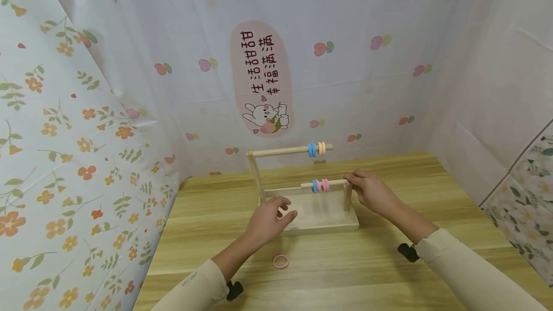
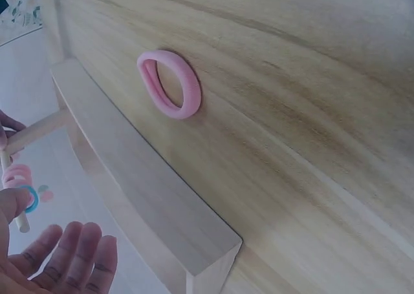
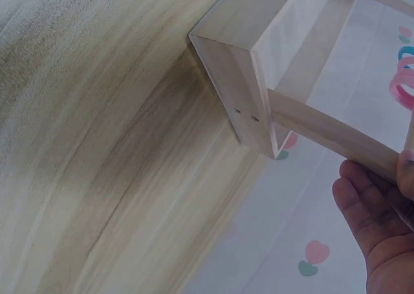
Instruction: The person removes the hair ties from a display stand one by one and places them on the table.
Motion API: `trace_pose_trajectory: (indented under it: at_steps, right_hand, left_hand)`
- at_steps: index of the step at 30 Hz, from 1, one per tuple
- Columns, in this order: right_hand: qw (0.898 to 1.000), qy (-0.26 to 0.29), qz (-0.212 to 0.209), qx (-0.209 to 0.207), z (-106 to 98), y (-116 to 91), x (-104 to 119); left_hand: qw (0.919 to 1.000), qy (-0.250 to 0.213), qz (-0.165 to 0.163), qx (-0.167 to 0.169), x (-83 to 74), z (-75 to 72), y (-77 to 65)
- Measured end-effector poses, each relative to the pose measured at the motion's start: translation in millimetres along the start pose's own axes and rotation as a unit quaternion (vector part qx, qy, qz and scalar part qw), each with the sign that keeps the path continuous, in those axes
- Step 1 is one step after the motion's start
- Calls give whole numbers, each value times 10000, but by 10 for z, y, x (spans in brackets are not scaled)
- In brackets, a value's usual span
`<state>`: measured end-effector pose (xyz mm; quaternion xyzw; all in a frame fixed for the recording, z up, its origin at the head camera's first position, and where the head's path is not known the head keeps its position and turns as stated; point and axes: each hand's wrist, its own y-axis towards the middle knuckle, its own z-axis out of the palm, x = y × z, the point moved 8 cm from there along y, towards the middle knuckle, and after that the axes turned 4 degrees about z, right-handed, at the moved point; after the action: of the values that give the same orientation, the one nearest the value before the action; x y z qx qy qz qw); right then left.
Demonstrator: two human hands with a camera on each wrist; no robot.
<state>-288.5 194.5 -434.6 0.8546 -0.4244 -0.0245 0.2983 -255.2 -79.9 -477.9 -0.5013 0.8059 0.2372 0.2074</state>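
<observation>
A wooden rack with a shallow tray base (image 1: 319,229) stands on the table, with one rod on each of two posts. My right hand (image 1: 372,191) grips the top of the short right post (image 3: 330,134), its thumb by the rod's end. Blue hair ties (image 1: 312,149) and peach ones (image 1: 321,148) hang on the upper rod; a blue hair tie (image 1: 314,186) and pink hair ties (image 1: 326,185) sit on the lower rod. Over the tray's left front, my left hand (image 1: 267,220) has loosely bent fingers and holds nothing. A pink hair tie (image 2: 191,90) lies on the table before the tray.
The wooden table (image 1: 345,272) meets a patterned cloth backdrop (image 1: 367,109) behind the rack. A flowered cloth (image 1: 86,181) hangs along the left side, and another pale cloth (image 1: 488,109) on the right. Black wrist-worn pieces (image 1: 408,252) show beneath both sleeves.
</observation>
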Motion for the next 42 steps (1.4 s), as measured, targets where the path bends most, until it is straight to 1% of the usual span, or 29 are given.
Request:
trace_pose_trajectory:
  at_steps: [4,10,14,21,28,39,42]
  right_hand:
    - [10000,19,-8,-33,10,-6,-11]
    - [10000,4,-21,-69,20,-6,-19]
    - [9999,11,-40,-94,15,-11,-23]
    - [10000,55,59,47,18,-6,-30]
    - [10000,37,63,41,12,-4,-28]
    - [9998,51,150,89,42,-22,-66]
    - [9998,76,166,88,43,-27,-66]
  left_hand:
    - [10000,-74,-47,-36,-20,-14,30]
    - [9999,-67,-63,-133,-75,-36,89]
    - [9998,-76,-135,-135,-89,-29,129]
    - [9998,-44,-113,-140,-124,-28,186]
    - [9995,-122,-157,-228,-133,-25,239]
    - [9996,-70,16,-272,-194,-6,316]
    - [9995,-119,98,-277,-210,5,337]
